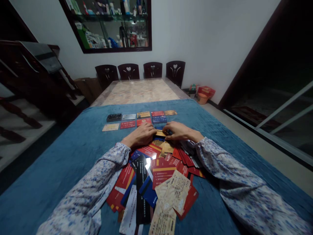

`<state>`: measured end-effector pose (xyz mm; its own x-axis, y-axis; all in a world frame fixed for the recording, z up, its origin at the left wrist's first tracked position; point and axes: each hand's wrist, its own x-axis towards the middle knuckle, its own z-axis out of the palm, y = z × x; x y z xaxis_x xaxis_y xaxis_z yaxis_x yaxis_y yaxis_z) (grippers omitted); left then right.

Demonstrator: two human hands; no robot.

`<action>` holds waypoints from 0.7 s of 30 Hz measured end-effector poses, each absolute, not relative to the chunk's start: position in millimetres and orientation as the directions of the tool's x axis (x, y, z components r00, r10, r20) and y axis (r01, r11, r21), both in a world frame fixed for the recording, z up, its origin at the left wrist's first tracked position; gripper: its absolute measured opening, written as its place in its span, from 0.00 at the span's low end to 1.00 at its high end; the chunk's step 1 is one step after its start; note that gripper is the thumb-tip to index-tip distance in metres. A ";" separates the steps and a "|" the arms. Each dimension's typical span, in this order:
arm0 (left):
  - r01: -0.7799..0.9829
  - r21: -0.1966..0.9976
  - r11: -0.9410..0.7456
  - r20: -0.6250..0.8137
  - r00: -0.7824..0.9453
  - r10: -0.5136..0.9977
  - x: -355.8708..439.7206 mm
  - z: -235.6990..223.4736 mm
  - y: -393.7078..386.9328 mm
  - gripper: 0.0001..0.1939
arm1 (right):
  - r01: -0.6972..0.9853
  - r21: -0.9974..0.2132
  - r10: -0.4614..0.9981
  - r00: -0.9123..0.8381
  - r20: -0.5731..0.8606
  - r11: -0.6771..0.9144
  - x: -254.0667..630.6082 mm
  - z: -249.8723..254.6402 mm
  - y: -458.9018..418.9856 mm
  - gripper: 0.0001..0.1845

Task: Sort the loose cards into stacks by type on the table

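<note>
A loose heap of plastic cards [158, 176], red, blue, black and beige, lies on a blue cloth [61, 163] in front of me. My left hand [140, 135] and my right hand [179, 130] meet at the heap's far edge. Both have their fingers curled down on a gold card [160, 133] between them. Beyond the hands, two neat rows of cards [140, 119] are laid out flat on the cloth. My sleeves are pale with a small blue flower print.
Past the blue cloth the bare marbled table top [139, 91] runs on to several dark wooden chairs [128, 71] against the wall. A glass shelf cabinet [110, 23] hangs above. A staircase [36, 75] stands at left, a dark doorway at right.
</note>
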<state>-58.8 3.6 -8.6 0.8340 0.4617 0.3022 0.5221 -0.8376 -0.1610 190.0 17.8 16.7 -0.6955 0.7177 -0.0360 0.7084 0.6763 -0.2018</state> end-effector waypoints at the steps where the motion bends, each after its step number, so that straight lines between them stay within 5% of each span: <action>1: 0.524 -0.157 -0.837 0.304 0.832 0.464 -59.2 -8.8 4.0 0.12 | 0.705 -0.208 0.715 -0.699 -0.035 0.679 190.4 17.6 17.6 0.17; 13: 0.493 -0.009 -0.870 0.430 0.787 0.442 -60.6 -7.7 7.7 0.13 | 0.682 -0.367 0.724 -0.689 -0.034 0.632 196.6 32.2 12.2 0.16; 21: 0.542 0.103 -0.834 0.465 0.715 0.522 -60.2 -14.4 12.1 0.12 | 0.709 -0.365 0.757 -0.654 -0.020 0.603 199.6 26.5 16.6 0.16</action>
